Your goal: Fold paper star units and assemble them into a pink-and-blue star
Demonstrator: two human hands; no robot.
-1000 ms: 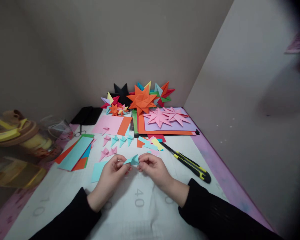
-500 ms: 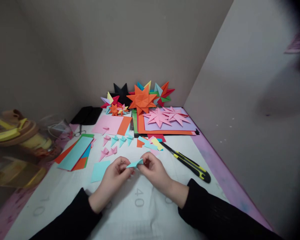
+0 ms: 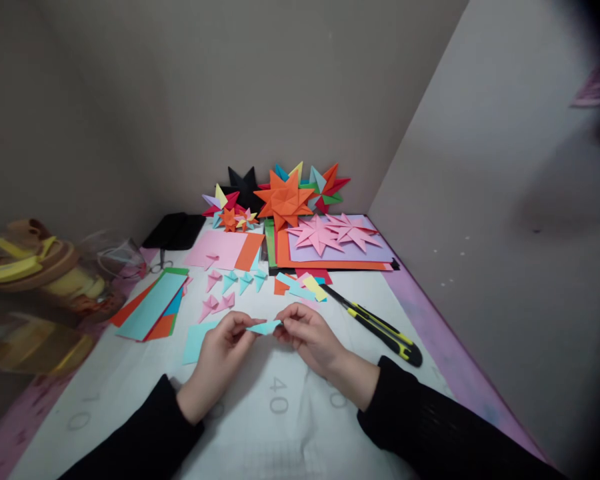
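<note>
Hands (image 3: 307, 335) pinch folded turquoise paper (image 3: 265, 328), long axis crosswise, one tip leftward

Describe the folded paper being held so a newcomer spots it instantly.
On the white table cover, just beyond the printed 40, the left hand and right hand face each other. A small light-blue folded paper spans their gap. Unlike the three similar blue pieces lying farther back, it alone is held.

The white-covered table (image 3: 250, 437) holds a cutter (image 3: 383, 329), paper strips (image 3: 153, 307), folded pieces (image 3: 229, 282) and, probably, scissors (image 3: 162, 259).
</note>
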